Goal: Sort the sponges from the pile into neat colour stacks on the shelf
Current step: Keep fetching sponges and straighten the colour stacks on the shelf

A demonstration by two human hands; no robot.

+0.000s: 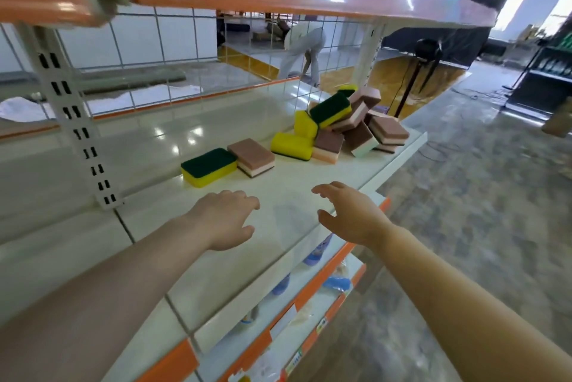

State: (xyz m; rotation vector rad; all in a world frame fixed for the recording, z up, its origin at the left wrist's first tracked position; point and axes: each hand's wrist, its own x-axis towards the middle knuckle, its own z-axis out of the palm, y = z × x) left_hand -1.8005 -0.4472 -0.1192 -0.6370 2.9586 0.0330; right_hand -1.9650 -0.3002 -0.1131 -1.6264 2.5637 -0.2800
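Both of your hands hover over the bare front of the shelf (309, 183), and neither grip holds anything: your left hand (226, 217) has its fingers loosely curled and empty, your right hand (349, 211) has its fingers spread and relaxed.

The pile (349, 125) lies toward 1 o'clock from your hands, well apart from them, a tangle of yellow-and-green and brown-and-pink sponges leaning on each other near the shelf's front edge. Two sponges already sit flat toward 12 o'clock: a green-topped yellow sponge (209, 166) and, just beside it, a brown sponge (251, 157). They look like the starts of two colour stacks, so most of the sorting seems ahead of you.

The risk is in the pile. Several sponges stand tilted and prop one another, so pulling a lower one will likely topple the rest, and those at the 3 o'clock side could slide off the edge to the floor. Sponges are light and springy; a stack set down crooked may lean and spill.

The far side of the pile is hidden, so you cannot count the sponges. The goods on the lower shelves are too blurred to make out, and so is the person bending over beyond the wire grid.
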